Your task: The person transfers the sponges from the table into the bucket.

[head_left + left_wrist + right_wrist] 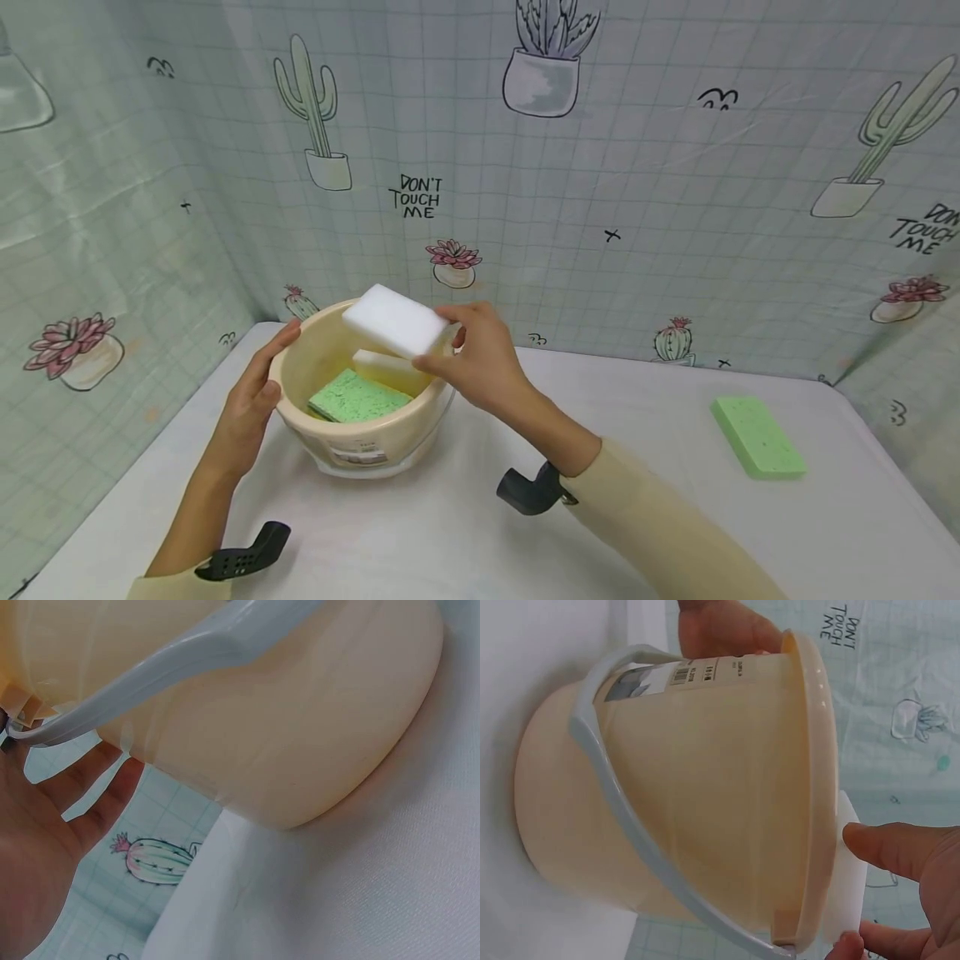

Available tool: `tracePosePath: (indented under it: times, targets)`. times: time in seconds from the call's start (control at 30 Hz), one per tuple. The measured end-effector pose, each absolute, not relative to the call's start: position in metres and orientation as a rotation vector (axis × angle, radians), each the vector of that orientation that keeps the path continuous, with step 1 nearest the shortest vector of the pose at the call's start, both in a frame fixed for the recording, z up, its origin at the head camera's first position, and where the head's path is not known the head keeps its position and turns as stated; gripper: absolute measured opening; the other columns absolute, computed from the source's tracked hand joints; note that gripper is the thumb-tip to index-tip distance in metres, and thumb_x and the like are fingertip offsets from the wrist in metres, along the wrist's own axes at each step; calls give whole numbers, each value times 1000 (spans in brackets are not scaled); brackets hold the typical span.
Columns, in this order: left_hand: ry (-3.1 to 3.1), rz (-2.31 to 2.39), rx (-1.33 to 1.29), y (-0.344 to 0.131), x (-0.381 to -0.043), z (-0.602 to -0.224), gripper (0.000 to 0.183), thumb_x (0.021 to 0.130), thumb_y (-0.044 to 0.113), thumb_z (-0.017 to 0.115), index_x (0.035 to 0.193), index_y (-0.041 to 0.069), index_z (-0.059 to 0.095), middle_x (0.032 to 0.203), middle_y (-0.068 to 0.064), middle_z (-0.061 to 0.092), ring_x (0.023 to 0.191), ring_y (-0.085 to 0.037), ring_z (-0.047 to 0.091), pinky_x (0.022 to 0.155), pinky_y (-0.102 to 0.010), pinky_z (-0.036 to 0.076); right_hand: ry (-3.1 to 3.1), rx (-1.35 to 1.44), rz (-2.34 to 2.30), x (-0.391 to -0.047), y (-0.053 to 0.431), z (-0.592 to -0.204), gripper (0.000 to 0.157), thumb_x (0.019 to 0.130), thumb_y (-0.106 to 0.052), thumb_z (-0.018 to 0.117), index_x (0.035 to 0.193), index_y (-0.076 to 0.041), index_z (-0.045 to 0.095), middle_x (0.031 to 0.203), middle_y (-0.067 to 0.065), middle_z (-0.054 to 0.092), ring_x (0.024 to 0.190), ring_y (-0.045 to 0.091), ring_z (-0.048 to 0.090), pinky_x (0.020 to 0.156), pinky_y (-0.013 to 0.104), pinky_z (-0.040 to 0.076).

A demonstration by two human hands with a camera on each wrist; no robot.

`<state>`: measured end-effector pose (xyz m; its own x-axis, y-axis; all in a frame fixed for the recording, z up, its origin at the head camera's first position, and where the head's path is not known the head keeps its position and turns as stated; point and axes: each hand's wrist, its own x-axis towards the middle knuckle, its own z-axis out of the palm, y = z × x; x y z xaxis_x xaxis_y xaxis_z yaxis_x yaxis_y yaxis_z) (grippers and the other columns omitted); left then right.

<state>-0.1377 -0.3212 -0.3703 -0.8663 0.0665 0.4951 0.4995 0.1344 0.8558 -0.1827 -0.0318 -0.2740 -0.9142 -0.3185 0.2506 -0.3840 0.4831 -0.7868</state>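
Note:
A cream bucket (405, 429) with a grey handle (622, 802) stands on the white table. My left hand (247, 408) steadies its left side, fingers fairly straight against the outside near the rim. My right hand (483, 358) pinches a white sponge (395, 321) by its right end, thumb on the near edge and fingers on the far one. This sponge is tilted over the bucket's opening; in the right wrist view it shows just beyond the rim (821, 780). Inside the bucket lie a speckled green sponge (357, 398) and a pale block-shaped sponge (390, 369).
Off to the right, a light green sponge (759, 437) lies on the white tabletop (615, 400). A cloth backdrop (637, 183) printed with cacti hangs behind and along the sides. Both wrists carry dark camera mounts. A printed label (641, 681) is on the bucket's wall.

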Motion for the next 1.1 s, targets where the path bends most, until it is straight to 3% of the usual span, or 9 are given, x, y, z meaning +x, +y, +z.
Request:
tracePosePath:
  times: [0.2, 0.33, 1.1]
  targets:
    - [-2090, -1780, -514, -320, -137, -370, 57, 99, 34, 48, 150, 12, 33, 157, -3, 22, 144, -19, 14, 106, -17, 25, -2722, 642, 1321, -187, -46, -274, 63, 72, -20, 83, 127, -2, 60, 124, 15, 50, 105, 25, 51, 88, 34, 46]
    - [-2109, -1743, -527, -321, -137, -370, 56, 100, 33, 46, 150, 11, 32, 157, -4, 21, 144, -19, 14, 107, -18, 24, -2749, 643, 1254, -190, -50, -276, 62, 72, -21, 84, 126, -1, 60, 124, 15, 50, 111, 27, 50, 93, 35, 44]
    - [-2136, -1689, -520, -319, -137, -368, 54, 101, 32, 44, 150, 12, 32, 157, -3, 22, 143, -18, 16, 108, -21, 22, -2851, 680, 867, -191, -63, -277, 64, 69, -15, 85, 126, -1, 60, 121, 12, 52, 112, 27, 46, 88, 31, 49]
